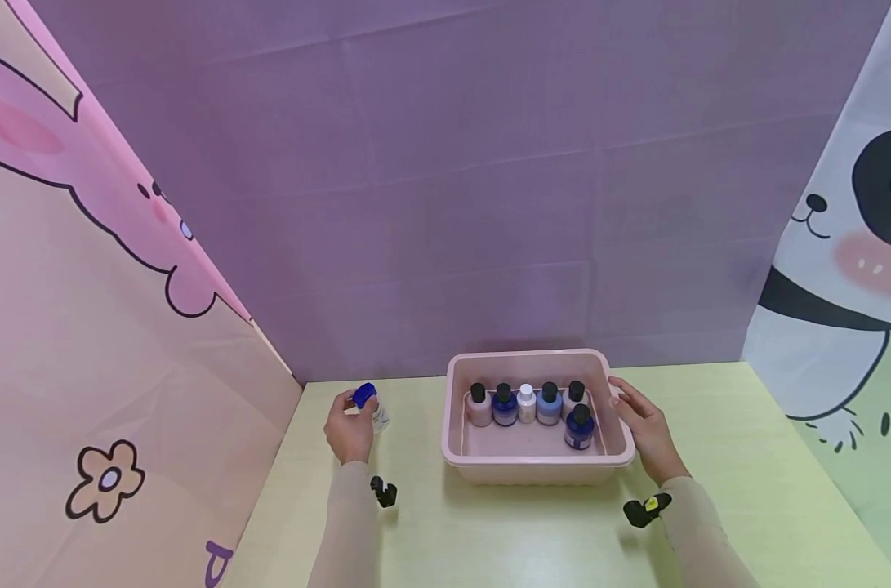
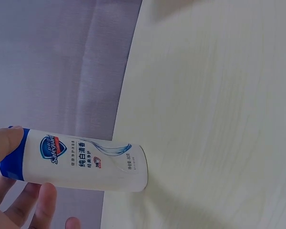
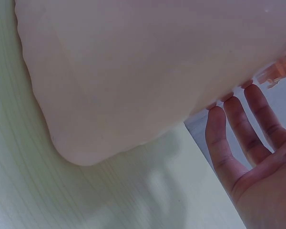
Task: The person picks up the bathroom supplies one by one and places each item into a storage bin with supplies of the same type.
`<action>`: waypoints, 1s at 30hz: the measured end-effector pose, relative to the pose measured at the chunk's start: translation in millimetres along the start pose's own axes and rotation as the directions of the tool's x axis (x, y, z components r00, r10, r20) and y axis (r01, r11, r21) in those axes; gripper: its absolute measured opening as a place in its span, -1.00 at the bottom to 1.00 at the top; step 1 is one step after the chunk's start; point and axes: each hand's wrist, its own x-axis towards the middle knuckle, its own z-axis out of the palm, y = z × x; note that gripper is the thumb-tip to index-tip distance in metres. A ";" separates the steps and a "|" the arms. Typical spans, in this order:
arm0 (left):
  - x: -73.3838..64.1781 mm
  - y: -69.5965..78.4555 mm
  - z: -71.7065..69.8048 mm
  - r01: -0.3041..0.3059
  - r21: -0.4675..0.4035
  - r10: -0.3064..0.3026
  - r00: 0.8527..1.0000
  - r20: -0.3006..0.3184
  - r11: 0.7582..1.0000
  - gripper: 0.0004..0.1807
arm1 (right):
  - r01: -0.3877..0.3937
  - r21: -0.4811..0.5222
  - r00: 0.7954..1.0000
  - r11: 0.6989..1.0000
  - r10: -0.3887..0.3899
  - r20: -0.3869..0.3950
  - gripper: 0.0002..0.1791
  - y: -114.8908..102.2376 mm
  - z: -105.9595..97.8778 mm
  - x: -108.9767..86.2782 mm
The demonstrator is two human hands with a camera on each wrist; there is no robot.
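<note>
My left hand (image 1: 351, 426) pinches the blue cap of a white Safeguard body wash bottle (image 2: 86, 160). The bottle is tilted, its base close to the tabletop, left of a pink plastic basin (image 1: 529, 474). On the basin's right side, my right hand (image 1: 647, 433) grips the rim, its fingertips (image 3: 217, 114) up against the underside of the edge. Inside the basin several small bottles stand in a row along the back, among them a white-capped bottle (image 1: 527, 406) and a light blue bottle (image 1: 549, 408). A dark blue bottle (image 1: 579, 429) stands in front of the row at the right.
The pale wood-grain table (image 1: 489, 539) meets a purple cloth wall (image 1: 445, 204) close behind the basin. A panel with a pink cartoon (image 1: 122, 188) bounds the left side. On the right hangs a panda panel (image 1: 842, 327).
</note>
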 end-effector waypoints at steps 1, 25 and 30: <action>-0.3 -0.3 -0.1 -0.003 0.000 0.003 1.000 -0.004 1.000 -0.58 | -0.001 -0.002 1.000 1.000 0.001 0.001 -0.35 0.0 0.0 0.0; -7.6 7.6 -3.8 -0.050 -0.070 0.051 0.998 0.023 0.996 -0.59 | 0.004 0.011 1.000 1.000 -0.004 0.003 -0.35 0.7 0.4 -0.4; -9.4 13.1 -5.6 -0.073 -0.091 0.077 0.996 0.043 0.993 -0.61 | 0.005 0.022 1.000 1.000 -0.005 0.001 -0.37 2.4 -0.6 1.8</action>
